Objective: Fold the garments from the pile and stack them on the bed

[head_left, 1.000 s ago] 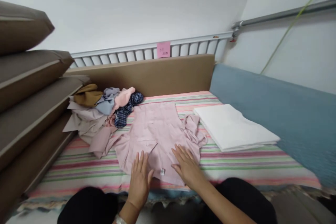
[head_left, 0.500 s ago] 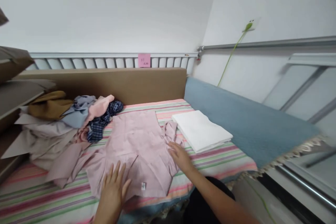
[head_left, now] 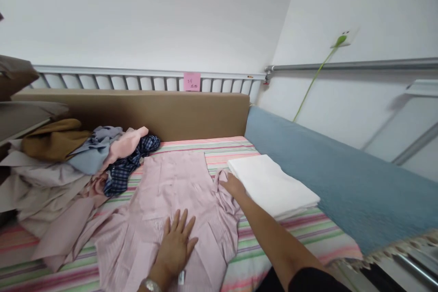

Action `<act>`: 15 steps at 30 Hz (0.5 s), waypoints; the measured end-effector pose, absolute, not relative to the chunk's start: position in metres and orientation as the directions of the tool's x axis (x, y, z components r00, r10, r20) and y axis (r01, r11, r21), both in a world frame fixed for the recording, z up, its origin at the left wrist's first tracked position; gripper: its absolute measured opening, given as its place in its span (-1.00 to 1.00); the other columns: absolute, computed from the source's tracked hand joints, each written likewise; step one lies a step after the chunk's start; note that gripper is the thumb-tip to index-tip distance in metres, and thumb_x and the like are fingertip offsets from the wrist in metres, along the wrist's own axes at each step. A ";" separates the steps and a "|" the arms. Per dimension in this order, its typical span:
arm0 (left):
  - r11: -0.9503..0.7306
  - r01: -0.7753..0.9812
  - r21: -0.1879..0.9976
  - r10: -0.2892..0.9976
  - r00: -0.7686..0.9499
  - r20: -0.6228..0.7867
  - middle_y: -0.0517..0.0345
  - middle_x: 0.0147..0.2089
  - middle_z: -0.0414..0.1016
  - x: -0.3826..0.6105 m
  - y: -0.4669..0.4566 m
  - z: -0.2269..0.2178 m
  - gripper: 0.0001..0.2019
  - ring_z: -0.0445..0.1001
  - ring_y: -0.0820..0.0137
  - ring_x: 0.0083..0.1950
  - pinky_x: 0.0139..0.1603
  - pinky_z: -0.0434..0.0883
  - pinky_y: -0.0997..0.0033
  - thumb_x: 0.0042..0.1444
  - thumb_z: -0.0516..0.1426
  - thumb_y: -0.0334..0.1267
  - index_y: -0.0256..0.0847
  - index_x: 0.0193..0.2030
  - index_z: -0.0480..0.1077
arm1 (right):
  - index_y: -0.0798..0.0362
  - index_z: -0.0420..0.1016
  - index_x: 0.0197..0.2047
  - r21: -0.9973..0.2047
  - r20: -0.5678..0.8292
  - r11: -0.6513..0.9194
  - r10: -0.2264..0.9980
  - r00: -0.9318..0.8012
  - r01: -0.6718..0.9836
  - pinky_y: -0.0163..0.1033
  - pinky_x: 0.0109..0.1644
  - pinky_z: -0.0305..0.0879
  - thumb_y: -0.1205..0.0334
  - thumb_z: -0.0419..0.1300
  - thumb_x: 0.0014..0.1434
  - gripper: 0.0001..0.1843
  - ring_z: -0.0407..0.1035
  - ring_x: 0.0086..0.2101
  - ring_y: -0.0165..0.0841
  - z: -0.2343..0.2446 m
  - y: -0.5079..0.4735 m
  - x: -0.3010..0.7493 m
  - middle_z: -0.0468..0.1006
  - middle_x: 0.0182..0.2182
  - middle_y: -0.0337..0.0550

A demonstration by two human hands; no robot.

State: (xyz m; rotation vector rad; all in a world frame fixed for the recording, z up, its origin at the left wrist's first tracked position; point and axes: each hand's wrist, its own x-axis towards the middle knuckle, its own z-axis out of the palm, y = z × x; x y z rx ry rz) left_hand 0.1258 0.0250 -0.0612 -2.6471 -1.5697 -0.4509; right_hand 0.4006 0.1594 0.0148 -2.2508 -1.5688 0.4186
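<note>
- The pale pink shirt (head_left: pixel 181 187) is laid out on the striped cover (head_left: pixel 239 262), in front of the person, its label (head_left: pixel 181 277) near the lower edge of the view.
- The left hand (head_left: pixel 176 242) is spread flat on the shirt's body, so the fabric is pinned there.
- The crumpled sleeve (head_left: pixel 226 205) is pinched by the right hand (head_left: pixel 233 185); the fingertips are lost in the folds, so the firmness of the hold cannot be told.
- The sleeve is best drawn out gently while the body is kept pressed, as such thin-looking cloth is probably easily dragged askew.
- Creases are better smoothed outward with a flat palm than tugged at.
- Room beside that sleeve is limited by the folded white cloth (head_left: pixel 273 187), which is partly covered by the right forearm.
- The opposite sleeve (head_left: pixel 106 228) is stretched toward the heap of clothes, where a mustard garment (head_left: pixel 54 139) and a navy plaid garment (head_left: pixel 119 175) are seen; snagging there is best avoided.
- The far side is closed off by a brown cushion (head_left: pixel 191 118), the right by a blue-covered side (head_left: pixel 328 178).
</note>
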 end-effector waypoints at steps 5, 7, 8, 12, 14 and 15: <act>-0.398 0.844 0.359 0.917 0.379 0.126 0.06 0.38 0.03 0.131 0.028 -0.039 -0.47 -0.11 0.00 0.40 0.27 -0.04 -0.32 0.17 0.01 -0.04 0.08 0.29 0.08 | 0.16 0.50 -0.08 -0.465 -0.046 -0.361 0.922 0.385 0.809 -0.14 -0.10 0.30 0.30 0.07 0.10 -0.67 0.43 -0.10 -0.10 0.026 0.166 0.404 0.54 -0.14 0.17; -0.310 0.756 0.576 0.946 0.308 0.105 0.00 0.37 0.05 0.144 0.037 -0.018 -0.38 -0.12 0.02 0.40 0.30 -0.08 -0.27 0.08 0.11 -0.05 -0.01 0.29 0.10 | 0.16 0.47 -0.03 -0.503 0.018 -0.292 0.938 0.347 0.814 -0.14 -0.11 0.30 0.24 -0.01 0.17 -0.62 0.43 -0.12 -0.11 0.038 0.158 0.399 0.54 -0.14 0.17; -0.256 0.653 0.713 0.959 0.264 0.103 -0.06 0.37 0.04 0.152 0.043 -0.006 -0.32 -0.08 0.04 0.40 0.31 -0.05 -0.21 0.03 0.15 -0.05 -0.07 0.30 0.08 | 0.14 0.45 0.00 -0.520 0.061 -0.229 0.951 0.303 0.823 -0.14 -0.09 0.30 0.20 -0.03 0.20 -0.61 0.42 -0.10 -0.12 0.044 0.151 0.394 0.54 -0.12 0.15; 0.171 -0.129 0.977 0.971 0.192 -0.144 -0.27 0.29 0.18 0.188 0.068 0.035 -0.33 0.28 0.08 0.23 0.14 0.31 0.05 0.03 0.14 0.03 -0.26 0.23 0.18 | -0.01 0.51 -0.08 -0.562 0.195 0.229 0.971 -0.141 0.795 -0.30 0.00 0.26 0.15 0.10 0.13 -0.69 0.40 -0.09 -0.31 0.060 0.112 0.360 0.55 -0.10 -0.12; 0.304 -0.417 0.856 0.952 0.169 -0.255 -0.26 0.14 0.39 0.196 0.078 0.042 -0.48 0.41 0.12 0.11 0.07 0.38 0.13 0.03 0.17 -0.06 -0.35 0.07 0.34 | -0.02 0.54 -0.15 -0.612 0.245 0.448 0.891 -0.382 0.652 -0.33 -0.03 0.28 0.15 0.11 0.12 -0.73 0.42 -0.15 -0.36 0.064 0.103 0.353 0.57 -0.15 -0.18; 0.312 -0.502 0.806 0.949 0.127 -0.288 -0.21 0.05 0.46 0.197 0.081 0.042 -0.56 0.45 0.15 0.07 0.06 0.39 0.18 0.00 0.20 -0.15 -0.37 0.00 0.38 | -0.02 0.55 -0.16 -0.641 0.268 0.465 0.881 -0.391 0.611 -0.33 -0.04 0.29 0.15 0.08 0.15 -0.73 0.43 -0.16 -0.37 0.065 0.105 0.354 0.58 -0.17 -0.18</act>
